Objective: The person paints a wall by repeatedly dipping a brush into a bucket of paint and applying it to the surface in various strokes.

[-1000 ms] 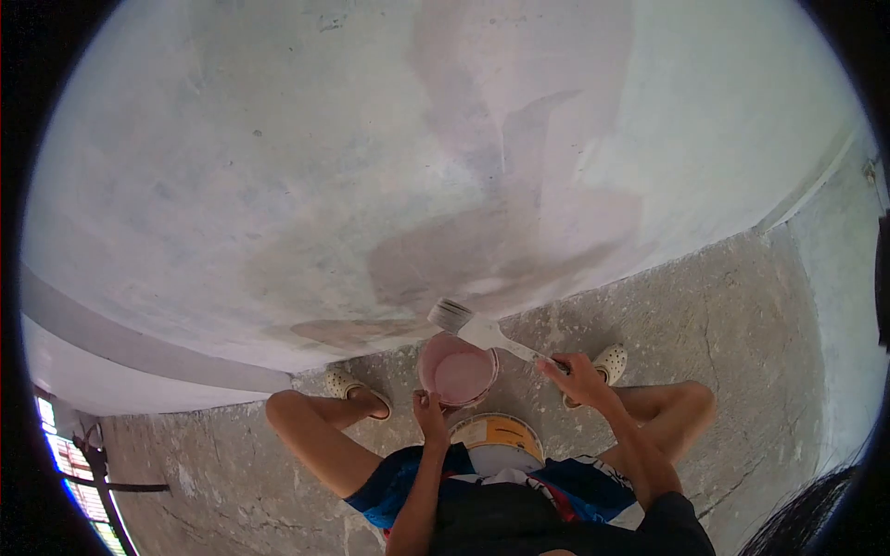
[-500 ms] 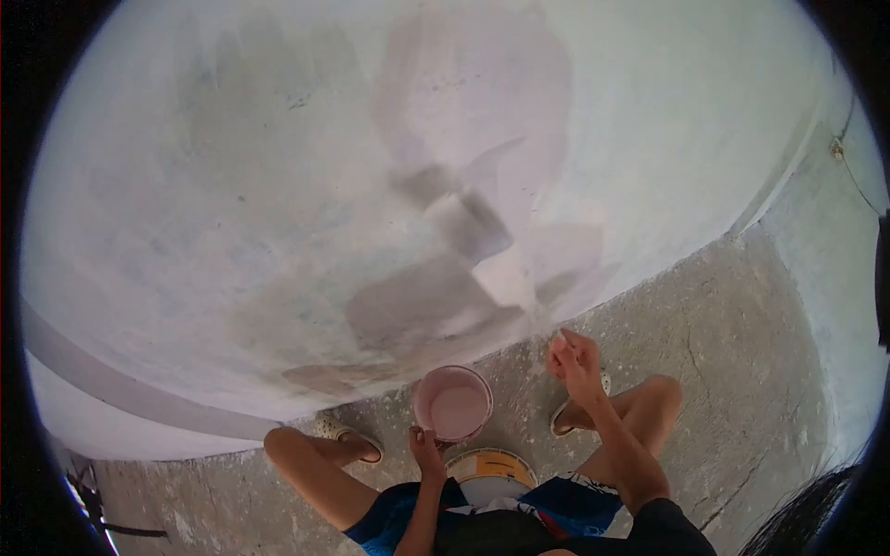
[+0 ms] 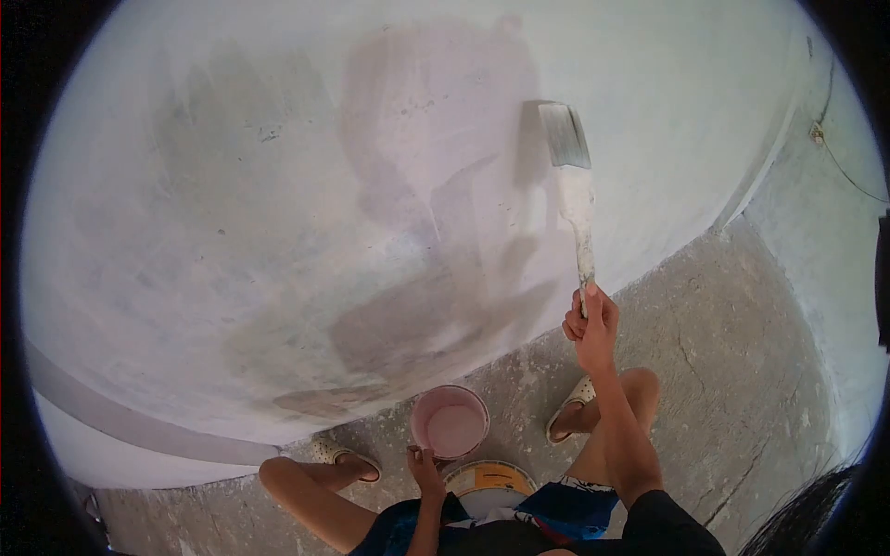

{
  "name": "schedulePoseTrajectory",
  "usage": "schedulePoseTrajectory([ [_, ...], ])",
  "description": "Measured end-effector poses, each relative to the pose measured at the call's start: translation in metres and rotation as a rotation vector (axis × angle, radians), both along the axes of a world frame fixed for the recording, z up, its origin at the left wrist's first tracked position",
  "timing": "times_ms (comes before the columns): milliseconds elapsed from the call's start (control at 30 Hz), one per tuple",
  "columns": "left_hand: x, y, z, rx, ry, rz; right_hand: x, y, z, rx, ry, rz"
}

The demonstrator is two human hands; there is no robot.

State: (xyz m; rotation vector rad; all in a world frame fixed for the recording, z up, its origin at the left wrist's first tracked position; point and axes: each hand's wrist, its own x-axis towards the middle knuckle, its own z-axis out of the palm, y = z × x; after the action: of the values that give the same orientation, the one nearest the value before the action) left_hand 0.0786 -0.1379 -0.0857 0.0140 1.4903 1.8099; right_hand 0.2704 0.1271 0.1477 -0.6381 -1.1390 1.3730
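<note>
In the head view, my right hand [image 3: 591, 329] is closed around the handle of a wide flat paintbrush [image 3: 576, 199]. The brush points upward, its broad bristle end over the wall [image 3: 649, 120] beside a pinkish damp-looking patch [image 3: 445, 102]. My left hand [image 3: 425, 471] is closed at the near rim of a pink bucket [image 3: 413, 414]; its fingers are partly hidden there. Light pink liquid [image 3: 454, 430] fills part of this bucket. Just below stands a white tub with a yellow label [image 3: 501, 477], between my legs.
Rough grey concrete floor [image 3: 714, 324] meets the wall in a slanting line. Pale clogs [image 3: 577, 394] are on my feet, close to the wall's base. A cord [image 3: 848, 171] hangs at the right-hand wall. Darker grey patches [image 3: 399, 320] mark the lower wall.
My right hand has swung the brush up and to the right, from a blurred leftward slant to nearly upright. My left hand stays by the bucket. The view has shifted slightly.
</note>
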Motion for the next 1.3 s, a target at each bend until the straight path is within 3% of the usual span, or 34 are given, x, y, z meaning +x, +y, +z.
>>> schedulePoseTrajectory([
  [433, 0.001, 0.001, 0.0, -0.018, -0.02, -0.022, 0.001, -0.008, -0.016, -0.141, -0.295, 0.058],
  [1167, 0.005, 0.006, 0.004, -0.062, 0.011, -0.058, 0.022, -0.029, -0.101, -0.29, -0.53, 0.119],
  [1300, 0.001, 0.003, -0.015, -0.038, 0.014, -0.082, 0.022, -0.03, -0.12, -0.28, -0.584, 0.11],
])
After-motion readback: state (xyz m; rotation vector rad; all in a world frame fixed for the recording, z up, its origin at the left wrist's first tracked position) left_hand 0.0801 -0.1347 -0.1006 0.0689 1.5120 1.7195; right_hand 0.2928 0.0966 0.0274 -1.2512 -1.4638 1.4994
